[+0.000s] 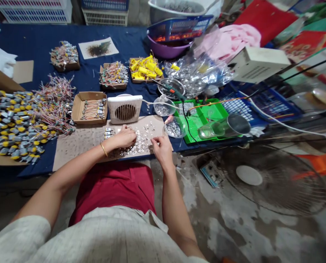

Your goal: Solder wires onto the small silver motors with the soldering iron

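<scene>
My left hand is over the cardboard sheet, its fingers curled down among small shiny metal pieces. What those fingers hold, if anything, is hidden. To the right of the pieces, my right hand is closed in a pinch near the sheet's edge; anything between thumb and finger is too small to make out. A short row of small motors lies just left of my left hand. Behind the sheet stands a small white fan box with a round grille.
Many grey-and-yellow motors heap up at left. A cardboard tray holds wired motors. At right are a dish of metal bits, a green basket, a soldering iron with trailing cords and a floor fan.
</scene>
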